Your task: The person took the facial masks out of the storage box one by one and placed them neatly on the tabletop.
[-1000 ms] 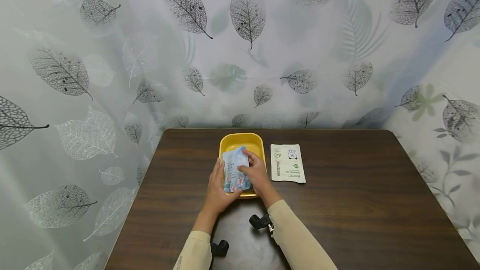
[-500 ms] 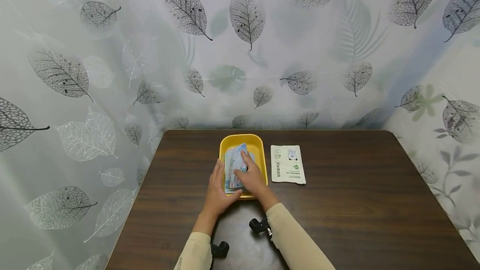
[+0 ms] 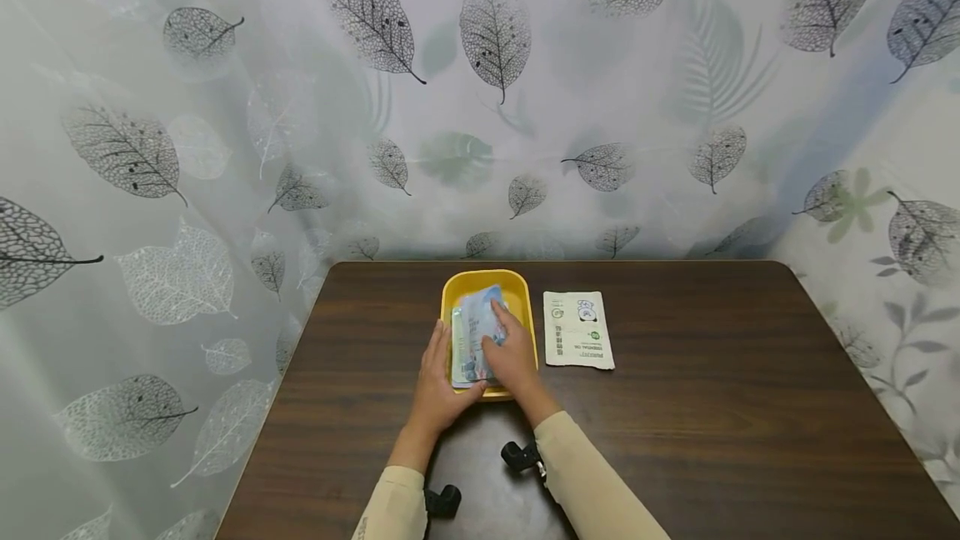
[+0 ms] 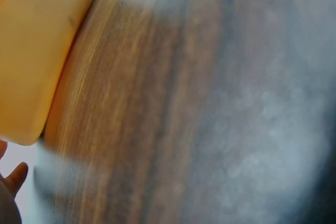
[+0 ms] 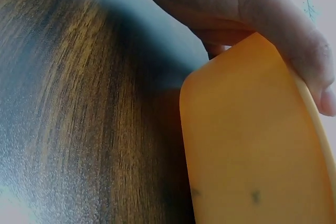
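Note:
A yellow plastic tray (image 3: pixel 487 280) sits on the table in the head view. Inside it, a pale green packet (image 3: pixel 457 348) lies partly under a flat blue packet (image 3: pixel 478 307) with a printed front. My right hand (image 3: pixel 516 355) holds the blue packet, thumb on its face and fingers at its right edge. Along the tray's left side rest the fairly straight fingers of my left hand (image 3: pixel 437 382), its thumb by the front rim. The right wrist view has the tray's wall (image 5: pixel 252 129) with my right hand (image 5: pixel 247 3) over its rim. Packet undersides are hidden.
A cream packet (image 3: pixel 578 329) with a small bear drawing lies flat on the table, right of the tray. The dark wooden table (image 3: pixel 712 390) reaches back to a leaf-patterned curtain (image 3: pixel 555 107). Black wrist cameras (image 3: pixel 519 456) hang under both sleeves.
My right hand has shifted the blue packet about inside the tray, baring the pale green packet's left part. The left hand stays beside the tray. The cream packet has not moved.

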`<state>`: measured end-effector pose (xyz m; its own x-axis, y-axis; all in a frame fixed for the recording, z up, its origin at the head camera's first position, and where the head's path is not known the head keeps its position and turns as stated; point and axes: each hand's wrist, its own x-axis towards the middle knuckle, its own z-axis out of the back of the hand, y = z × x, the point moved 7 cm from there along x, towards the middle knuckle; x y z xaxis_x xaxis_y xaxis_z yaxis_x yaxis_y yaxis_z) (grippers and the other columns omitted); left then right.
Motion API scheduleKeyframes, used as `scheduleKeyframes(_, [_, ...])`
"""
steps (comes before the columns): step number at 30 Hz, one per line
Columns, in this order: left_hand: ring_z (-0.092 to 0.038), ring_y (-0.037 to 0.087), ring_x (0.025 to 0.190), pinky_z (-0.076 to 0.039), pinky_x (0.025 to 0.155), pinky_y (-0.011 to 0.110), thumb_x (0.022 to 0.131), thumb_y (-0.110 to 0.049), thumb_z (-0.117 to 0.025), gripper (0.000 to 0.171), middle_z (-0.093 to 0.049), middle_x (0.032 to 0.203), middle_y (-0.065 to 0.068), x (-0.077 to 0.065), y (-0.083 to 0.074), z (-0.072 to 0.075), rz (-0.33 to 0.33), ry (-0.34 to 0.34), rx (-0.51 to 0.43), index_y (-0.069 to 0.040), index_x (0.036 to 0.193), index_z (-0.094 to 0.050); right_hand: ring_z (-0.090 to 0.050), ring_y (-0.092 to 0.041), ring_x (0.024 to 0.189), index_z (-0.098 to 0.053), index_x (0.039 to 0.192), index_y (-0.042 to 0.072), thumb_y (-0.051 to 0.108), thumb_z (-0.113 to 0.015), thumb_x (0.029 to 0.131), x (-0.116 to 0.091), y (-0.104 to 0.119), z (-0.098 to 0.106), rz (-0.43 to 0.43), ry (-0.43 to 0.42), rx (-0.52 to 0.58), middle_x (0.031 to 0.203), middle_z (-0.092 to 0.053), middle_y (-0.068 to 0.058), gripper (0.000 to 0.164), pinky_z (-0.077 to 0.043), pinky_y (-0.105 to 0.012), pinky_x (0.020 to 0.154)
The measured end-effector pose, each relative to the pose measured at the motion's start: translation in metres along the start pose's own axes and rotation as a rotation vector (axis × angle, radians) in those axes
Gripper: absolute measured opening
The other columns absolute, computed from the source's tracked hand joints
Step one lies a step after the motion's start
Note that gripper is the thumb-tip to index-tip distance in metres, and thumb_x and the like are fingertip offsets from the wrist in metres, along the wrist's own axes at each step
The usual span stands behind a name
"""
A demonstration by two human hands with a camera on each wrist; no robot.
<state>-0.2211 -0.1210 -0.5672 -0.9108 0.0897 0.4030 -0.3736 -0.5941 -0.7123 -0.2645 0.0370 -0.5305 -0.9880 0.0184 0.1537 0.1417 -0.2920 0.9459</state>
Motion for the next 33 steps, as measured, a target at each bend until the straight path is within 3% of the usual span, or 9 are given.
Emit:
scheduleKeyframes(3, [-0.034,0.045,0.148,-0.036,0.112,0.068,0.074,-0.052,-0.082,0.107,-0.024,0.170,0.015,-0.001,0.003,0.001,0.027,0.013,-0.002,-0.002,0.157,-0.035,-0.048,-0.028,0.143,-0.052,0.150,0.011,0.003,-0.063,0.084,0.000,0.002,0.001,0.019,-0.017,-0.016,0.155,-0.051,-0.013,0.067,-0.040,-0.049,0.117])
scheduleKeyframes(8, [-0.032,0.044,0.150,-0.034,0.114,0.067,0.073,-0.049,-0.082,0.108,-0.022,0.170,0.014,-0.001,0.005,0.000,0.059,0.034,-0.004,-0.003,0.158,-0.034,-0.062,-0.025,0.117,-0.052,0.151,0.017,0.004,-0.062,0.087,0.004,0.009,0.012,0.010,-0.036,-0.013,0.155,-0.052,-0.006,0.066,-0.054,-0.042,0.092])
scheduleKeyframes(16, [-0.030,0.043,0.151,-0.033,0.115,0.067,0.073,-0.049,-0.084,0.111,-0.020,0.171,0.011,-0.001,0.003,0.000,0.090,0.052,-0.026,-0.005,0.160,-0.031,-0.065,-0.025,0.108,-0.046,0.154,0.020,0.004,-0.061,0.091,0.016,0.035,0.045,-0.014,-0.048,0.078,0.159,-0.047,-0.009,0.067,-0.056,-0.027,0.079])
scheduleKeyframes(21, [-0.029,0.040,0.153,-0.032,0.116,0.066,0.072,-0.049,-0.085,0.112,-0.019,0.172,0.009,-0.001,0.003,-0.001,0.102,0.054,-0.030,-0.007,0.161,-0.030,-0.066,-0.024,0.091,-0.041,0.157,0.020,0.004,-0.060,0.093,0.025,0.051,0.070,0.011,-0.089,0.142,0.158,-0.046,-0.013,0.069,-0.053,-0.019,0.064])
scheduleKeyframes(33, [-0.025,0.035,0.155,-0.030,0.119,0.063,0.070,-0.051,-0.086,0.116,-0.017,0.173,0.003,-0.004,0.005,-0.003,0.138,0.067,-0.020,-0.011,0.162,-0.027,-0.064,-0.023,0.107,-0.039,0.158,0.021,0.005,-0.059,0.095,0.046,0.055,0.131,0.009,-0.208,0.180,0.157,-0.048,-0.011,0.067,-0.054,-0.010,0.071])
